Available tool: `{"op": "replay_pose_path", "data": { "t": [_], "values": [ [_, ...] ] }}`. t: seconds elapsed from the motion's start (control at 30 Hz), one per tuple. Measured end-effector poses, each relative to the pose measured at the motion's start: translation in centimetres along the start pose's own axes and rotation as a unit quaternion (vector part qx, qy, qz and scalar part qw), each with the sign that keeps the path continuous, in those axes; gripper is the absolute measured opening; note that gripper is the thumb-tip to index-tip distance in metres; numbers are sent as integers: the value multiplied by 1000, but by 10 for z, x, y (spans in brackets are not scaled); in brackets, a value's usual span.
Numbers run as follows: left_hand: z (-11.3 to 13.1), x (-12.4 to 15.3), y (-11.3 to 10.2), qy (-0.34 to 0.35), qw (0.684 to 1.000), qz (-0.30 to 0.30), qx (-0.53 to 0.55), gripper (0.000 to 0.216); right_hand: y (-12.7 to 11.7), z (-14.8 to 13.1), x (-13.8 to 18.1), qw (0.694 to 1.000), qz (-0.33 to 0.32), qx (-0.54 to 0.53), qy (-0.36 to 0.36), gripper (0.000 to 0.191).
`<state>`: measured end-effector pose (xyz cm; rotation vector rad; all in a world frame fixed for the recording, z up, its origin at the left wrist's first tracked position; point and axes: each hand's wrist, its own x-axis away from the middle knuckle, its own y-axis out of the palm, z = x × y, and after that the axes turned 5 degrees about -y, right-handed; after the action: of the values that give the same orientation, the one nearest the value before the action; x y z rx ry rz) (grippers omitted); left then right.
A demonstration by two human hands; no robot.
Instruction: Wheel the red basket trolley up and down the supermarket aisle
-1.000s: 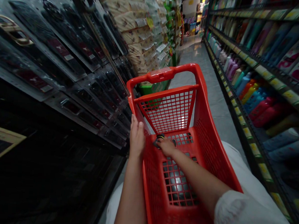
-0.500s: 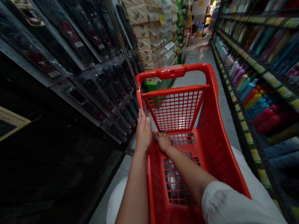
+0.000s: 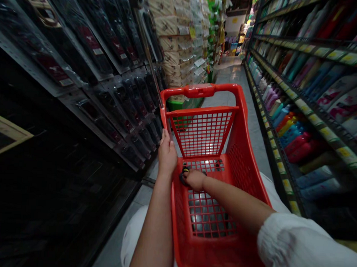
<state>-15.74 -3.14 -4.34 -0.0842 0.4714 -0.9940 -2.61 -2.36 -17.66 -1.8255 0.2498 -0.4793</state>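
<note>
A red plastic shopping basket (image 3: 180, 237) with grid panels stands in front of me, tilted in view. Along its left side, my left hand (image 3: 167, 155) is closed on the rim, thumb on top. Inside the basket, my right hand (image 3: 195, 180) reaches down to the gridded bottom, its fingers closed around a small black thing with a yellow mark (image 3: 183, 176). Most of that black thing is hidden by the hand, so its kind does not show. The basket's red handle (image 3: 198, 90) is at the far end.
On the left, packaged belts (image 3: 87, 37) hang on a rack. Wrapped beige packs (image 3: 174, 41) are stacked beyond it. Shelves of bottles (image 3: 297, 145) line the right side. A grey tiled aisle (image 3: 231, 74) runs ahead.
My right hand has drawn back slightly toward me inside the basket, and more of the black thing shows. My left hand stays on the rim. The view has shifted a little.
</note>
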Motion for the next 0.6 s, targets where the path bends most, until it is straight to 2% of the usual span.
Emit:
{"op": "replay_pose_path", "data": {
  "t": [0.07, 0.13, 0.23, 0.33, 0.43, 0.6],
  "values": [
    [-1, 2, 1, 12, 1000, -1, -22, 62, 9, -10, 9, 1000, 12, 4, 3, 25],
    [-1, 5, 2, 28, 998, -2, -53, 65, 15, -16, 14, 999, 29, 7, 14, 31],
    [5, 11, 3, 71, 987, -8, -147, 66, 15, -14, 5, 997, 49, 10, 55, 38],
    [15, 15, 3, 113, 956, -36, -267, 63, 4, -4, -13, 992, 56, 2, 114, 41],
    [23, 17, 2, 125, 926, -68, -351, 60, -6, 10, -22, 984, 61, -9, 169, 43],
    [23, 16, -1, 135, 914, -90, -373, 56, -8, 41, 6, 964, 52, 1, 261, 46]
  ]
}}
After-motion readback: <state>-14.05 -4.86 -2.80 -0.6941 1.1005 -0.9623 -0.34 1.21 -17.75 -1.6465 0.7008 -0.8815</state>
